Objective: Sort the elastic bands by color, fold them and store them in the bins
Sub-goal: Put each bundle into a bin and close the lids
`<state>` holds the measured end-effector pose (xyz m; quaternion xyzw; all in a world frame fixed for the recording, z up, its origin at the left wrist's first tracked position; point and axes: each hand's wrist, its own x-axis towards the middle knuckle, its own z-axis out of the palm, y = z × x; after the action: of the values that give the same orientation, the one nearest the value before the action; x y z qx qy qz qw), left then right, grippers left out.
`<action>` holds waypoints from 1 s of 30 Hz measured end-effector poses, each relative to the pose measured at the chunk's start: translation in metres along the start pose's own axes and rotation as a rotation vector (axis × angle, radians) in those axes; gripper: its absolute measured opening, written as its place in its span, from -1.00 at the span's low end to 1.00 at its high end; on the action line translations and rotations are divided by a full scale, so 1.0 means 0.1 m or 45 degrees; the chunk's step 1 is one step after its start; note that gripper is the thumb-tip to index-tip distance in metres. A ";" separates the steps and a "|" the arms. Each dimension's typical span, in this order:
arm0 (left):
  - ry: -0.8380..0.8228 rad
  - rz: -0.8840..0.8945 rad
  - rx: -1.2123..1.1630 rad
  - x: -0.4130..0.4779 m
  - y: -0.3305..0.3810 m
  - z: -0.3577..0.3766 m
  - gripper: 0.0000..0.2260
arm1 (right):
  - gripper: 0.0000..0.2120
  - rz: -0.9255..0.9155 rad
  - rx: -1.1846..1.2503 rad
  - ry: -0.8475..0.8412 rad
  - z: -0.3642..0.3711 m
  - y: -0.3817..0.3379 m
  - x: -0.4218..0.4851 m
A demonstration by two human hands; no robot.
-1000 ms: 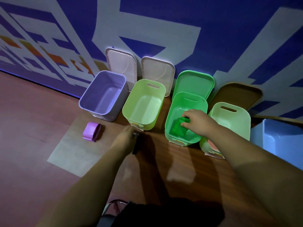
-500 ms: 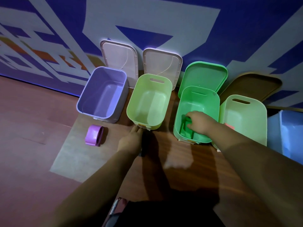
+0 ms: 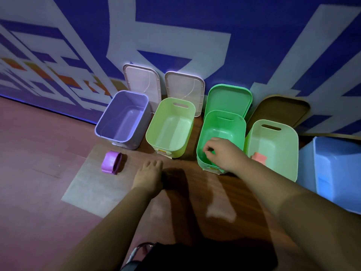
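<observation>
Here, four open bins in a row on the floor against the blue-and-white wall: purple bin (image 3: 123, 118), light green bin (image 3: 172, 128), bright green bin (image 3: 220, 137), pale green bin (image 3: 273, 147), with a blue bin (image 3: 340, 173) at far right. Lids lean on the wall behind them: two whitish lids (image 3: 142, 83), a green lid (image 3: 228, 98), a brown lid (image 3: 281, 109).

Right hand (image 3: 222, 153) is over the near end of the bright green bin, fingers curled and pinched together; a bit of green shows under the fingertips, but cannot tell whether it is a band or whether the hand has hold of it. Left hand (image 3: 149, 176) rests palm down on the floor just in front of the light green bin, fingers loosely spread, holding nothing.

Folded purple elastic band (image 3: 111, 162) lies on the floor in front of the purple bin, left of the left hand, not touching it. Pink band (image 3: 259, 158) sits inside the pale green bin at its near end.
</observation>
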<state>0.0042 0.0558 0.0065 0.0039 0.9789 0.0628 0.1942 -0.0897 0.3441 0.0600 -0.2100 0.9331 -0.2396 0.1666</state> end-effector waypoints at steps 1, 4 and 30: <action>0.020 -0.001 -0.097 -0.08 0.02 -0.01 -0.65 | -0.90 -0.038 0.006 0.011 0.00 -0.05 -0.05; 0.121 -0.037 -0.594 -0.31 0.14 -0.11 -0.62 | -0.85 -0.107 0.003 -0.087 0.03 -0.22 -0.17; 0.180 -0.384 -1.207 -0.35 -0.60 -0.45 -0.91 | -0.48 0.083 0.145 0.092 -0.20 -0.93 0.55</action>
<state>0.0199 -0.0106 0.0535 -0.2304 0.8433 0.4719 0.1146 -0.1159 0.2518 0.1136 -0.1607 0.9298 -0.2941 0.1523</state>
